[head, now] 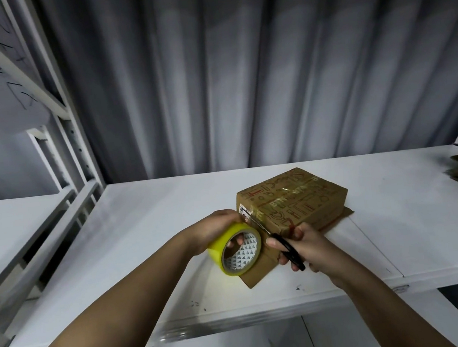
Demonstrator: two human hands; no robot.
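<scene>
Left hand (216, 226) gripped the yellow roll of packing tape (224, 241), fingers curled through its core, at the near-left corner of the printed brown cardboard box (296, 194) on the white shelf board (158, 238). Right hand (313, 246) had its fingers clamped through the black-handled scissors (283, 245), blades at the strip between roll and box. Risk: slack in the strip would likely make the tape fold or chew instead of cutting, and the blades sat close to the left fingertips.
</scene>
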